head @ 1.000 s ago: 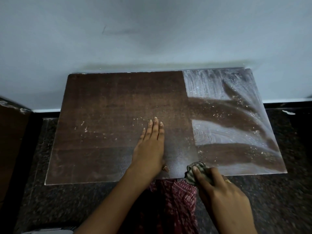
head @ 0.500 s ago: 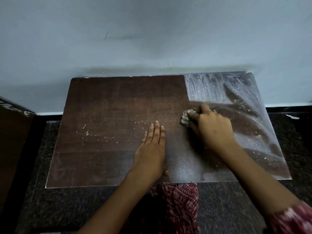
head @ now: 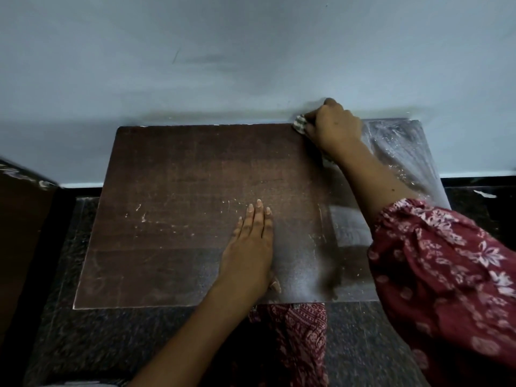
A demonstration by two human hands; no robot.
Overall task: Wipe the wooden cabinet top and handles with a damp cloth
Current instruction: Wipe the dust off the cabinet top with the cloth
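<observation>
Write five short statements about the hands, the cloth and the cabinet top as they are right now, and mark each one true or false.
1. The right hand presses the cloth at the far edge of the cabinet top, by the wall. True.
2. The left hand grips a second cloth. False: it lies flat and open on the wood, holding nothing.
3. The whitish dusty area covers the left part of the top. False: it is on the right part; the left looks dark brown.
4. The right arm wears a red patterned sleeve. True.
5. A bucket stands on the cabinet. False: only the hands and cloth are on it.
</observation>
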